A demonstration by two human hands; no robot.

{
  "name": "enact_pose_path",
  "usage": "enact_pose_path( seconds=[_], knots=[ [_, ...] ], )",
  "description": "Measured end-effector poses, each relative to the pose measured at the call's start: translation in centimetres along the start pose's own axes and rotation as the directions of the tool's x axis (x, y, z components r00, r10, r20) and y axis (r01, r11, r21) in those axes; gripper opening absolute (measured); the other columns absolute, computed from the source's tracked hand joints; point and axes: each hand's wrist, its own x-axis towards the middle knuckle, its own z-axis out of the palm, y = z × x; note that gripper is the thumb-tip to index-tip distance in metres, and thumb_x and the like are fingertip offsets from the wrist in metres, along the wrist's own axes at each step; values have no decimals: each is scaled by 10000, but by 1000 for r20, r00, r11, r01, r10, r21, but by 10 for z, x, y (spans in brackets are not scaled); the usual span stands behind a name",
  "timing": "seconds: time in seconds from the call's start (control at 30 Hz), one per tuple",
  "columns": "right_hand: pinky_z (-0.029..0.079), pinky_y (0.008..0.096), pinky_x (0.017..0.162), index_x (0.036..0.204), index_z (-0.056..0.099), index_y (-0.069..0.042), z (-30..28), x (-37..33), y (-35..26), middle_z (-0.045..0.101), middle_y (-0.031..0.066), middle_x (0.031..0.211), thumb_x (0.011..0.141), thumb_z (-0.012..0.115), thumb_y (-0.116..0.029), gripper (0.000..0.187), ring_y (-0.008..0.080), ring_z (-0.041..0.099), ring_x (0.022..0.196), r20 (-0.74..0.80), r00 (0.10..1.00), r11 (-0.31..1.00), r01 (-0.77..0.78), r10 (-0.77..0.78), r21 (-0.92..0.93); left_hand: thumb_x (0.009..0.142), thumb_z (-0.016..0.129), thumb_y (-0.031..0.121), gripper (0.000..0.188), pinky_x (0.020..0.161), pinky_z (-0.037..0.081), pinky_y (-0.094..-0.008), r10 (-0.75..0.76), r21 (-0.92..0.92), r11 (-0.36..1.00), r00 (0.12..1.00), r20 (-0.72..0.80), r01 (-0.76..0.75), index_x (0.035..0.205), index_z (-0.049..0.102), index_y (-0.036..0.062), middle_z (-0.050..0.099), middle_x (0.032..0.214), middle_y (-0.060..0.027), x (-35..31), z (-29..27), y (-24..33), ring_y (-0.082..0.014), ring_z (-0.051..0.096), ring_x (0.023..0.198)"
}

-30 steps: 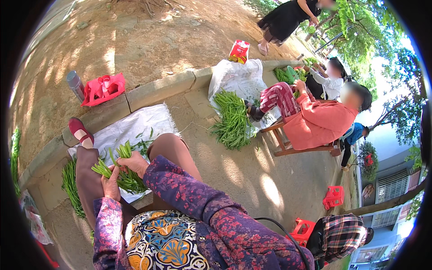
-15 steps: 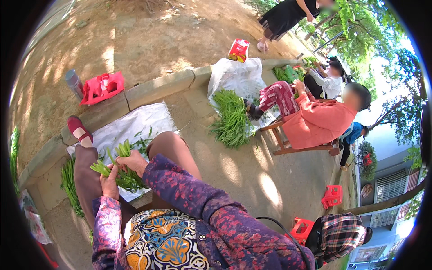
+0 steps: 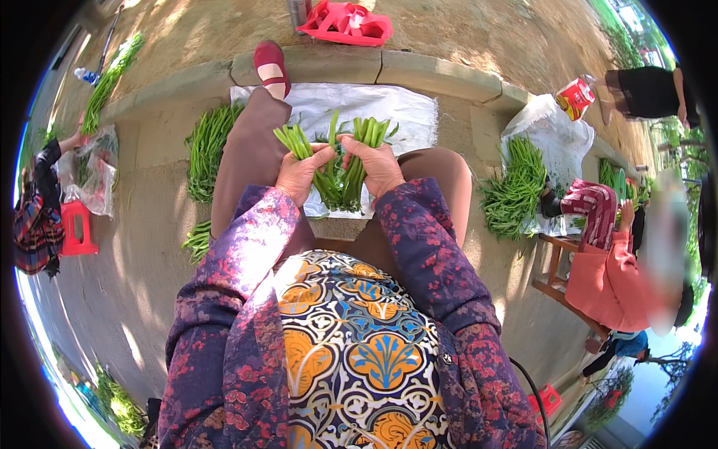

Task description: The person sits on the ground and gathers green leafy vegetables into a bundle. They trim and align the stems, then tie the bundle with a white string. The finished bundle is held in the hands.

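Observation:
Both my hands are raised between my knees over a white woven sheet (image 3: 411, 116). My left hand (image 3: 298, 178) is closed round a bunch of green vegetable stalks (image 3: 295, 141), cut ends pointing up and away. Close beside it, my right hand (image 3: 378, 166) grips another bunch of green vegetable stalks (image 3: 371, 130). Leafy parts hang below and between the hands, and one stalk (image 3: 333, 129) stands up in the gap near the right thumb. Which hand holds that stalk I cannot tell. Some loose leaves lie on the sheet behind.
A heap of greens (image 3: 213, 150) lies left of my leg, with a smaller bunch (image 3: 197, 241) nearer. A stone kerb (image 3: 329, 66) runs beyond the sheet; a red bag (image 3: 345, 26) lies past it. At right, a seated person in orange (image 3: 609, 288) is by another heap (image 3: 516, 187).
The view has swung left and levelled, bringing a person with greens into sight at far left. My hands have moved apart, and the stalks now show as two bunches, one in each hand.

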Motion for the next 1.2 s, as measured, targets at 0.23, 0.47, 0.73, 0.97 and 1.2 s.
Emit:
enact_pose_path(
  seconds=[0.23,0.47,0.73,0.97,1.2],
  knots=[
    [449,281,613,1001,625,8,3,1,1,627,47,836,801,708,-140,263,131,559,689,44,997,996,60,-63,68,810,691,143,192,682,415,-237,-1,130,991,999,53,-6,942,671,5,655,847,-25,-3,7,4,-85,545,742],
    [491,308,752,1025,608,-23,-2,1,-5,636,50,960,826,684,-126,237,159,604,861,54,997,977,37,-50,212,814,685,187,236,694,431,-243,31,185,982,999,27,-35,950,668,-5,657,851,-52,-6,9,13,-100,561,747],
    [368,564,973,971,582,-139,-47,-9,-61,624,70,963,871,598,-348,233,293,568,1013,-63,912,677,345,-405,650,836,682,208,201,627,415,-222,36,-9,999,971,-237,-39,946,658,41,636,776,-12,10,-8,7,-77,529,667],
    [398,551,929,832,580,-116,-116,-23,-92,621,36,791,894,562,-334,227,257,600,829,-178,818,430,456,-547,779,826,696,216,202,609,412,-218,58,-14,998,965,-256,-64,942,653,55,622,746,-3,10,-11,7,-72,522,644],
    [395,515,957,833,564,-94,-135,-37,-89,567,24,743,904,534,-286,207,188,574,793,-215,812,457,500,-542,736,807,717,178,198,515,389,-205,81,-33,995,956,-283,-94,922,652,31,578,686,16,9,-7,8,-64,485,544]
  ],
)
